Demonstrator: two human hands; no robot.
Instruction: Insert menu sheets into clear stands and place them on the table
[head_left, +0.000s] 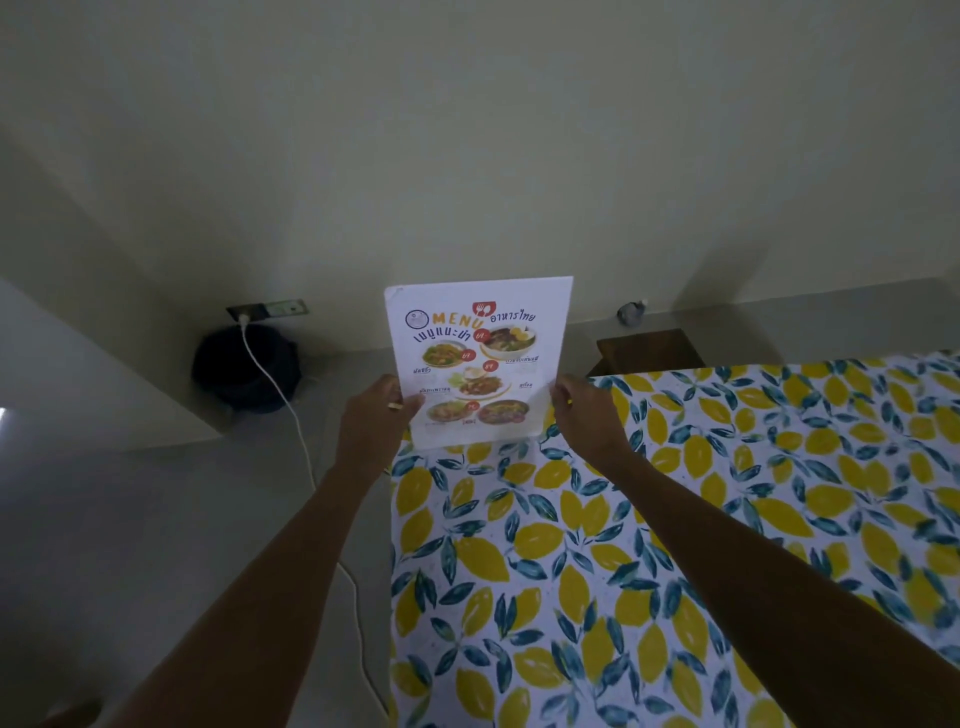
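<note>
A white menu sheet (478, 358) with food photos and orange "MENU" lettering stands upright at the far left corner of the table (675, 519), which wears a lemon-print cloth. My left hand (376, 410) pinches the sheet's lower left edge and my right hand (584, 408) grips its lower right edge. The sheet looks stiff and flat, as if inside a clear stand, but I cannot tell the stand's outline. Its bottom edge touches or hovers just over the cloth.
A dark round bin (247, 366) sits on the floor by the wall under a socket (267, 310). A white cable (296, 431) runs down past the table's left edge. A brown wooden stool (649, 351) stands beyond the table.
</note>
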